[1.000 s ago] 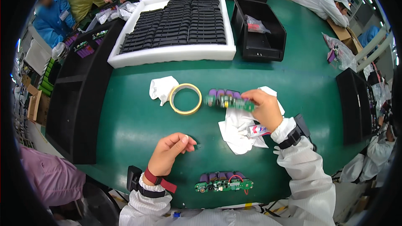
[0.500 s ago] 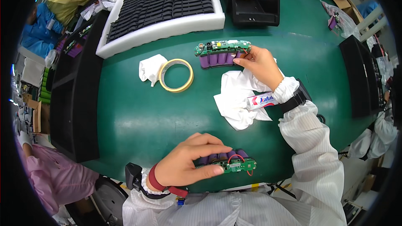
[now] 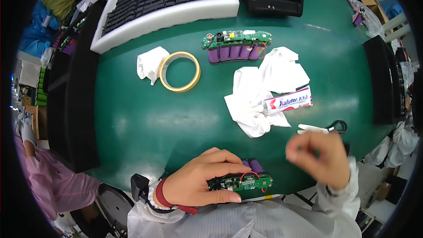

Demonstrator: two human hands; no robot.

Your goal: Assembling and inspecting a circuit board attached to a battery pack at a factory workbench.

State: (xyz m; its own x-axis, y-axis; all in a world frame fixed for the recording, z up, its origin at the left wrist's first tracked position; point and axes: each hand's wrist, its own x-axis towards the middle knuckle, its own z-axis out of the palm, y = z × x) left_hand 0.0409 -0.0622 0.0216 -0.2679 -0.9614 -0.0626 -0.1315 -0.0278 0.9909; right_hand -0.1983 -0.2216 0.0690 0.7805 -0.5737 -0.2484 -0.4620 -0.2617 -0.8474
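My left hand (image 3: 203,177) grips a battery pack (image 3: 257,167) with purple cells and a green circuit board, near the table's front edge. A red wire loops over that board. My right hand (image 3: 319,156) is over the table to the right of this pack, its curled fingers smeared by motion; whether they hold anything cannot be made out. Just beyond it lies a pair of scissors (image 3: 338,127), partly covered by the hand. Farther off, a second battery pack (image 3: 235,53) of purple cells under a green board stands untouched.
White cloths (image 3: 246,101) lie mid-table under a white tube (image 3: 288,100). Left of them are a tape roll (image 3: 197,79) and crumpled white tissue (image 3: 150,64). A white foam tray (image 3: 167,23) of black parts, a black bin (image 3: 273,11) and black racks (image 3: 72,105) border the workspace.
My right hand has let go of the far battery pack and drawn back toward me, uncovering the scissors and tube. My left hand keeps hold of the near pack.
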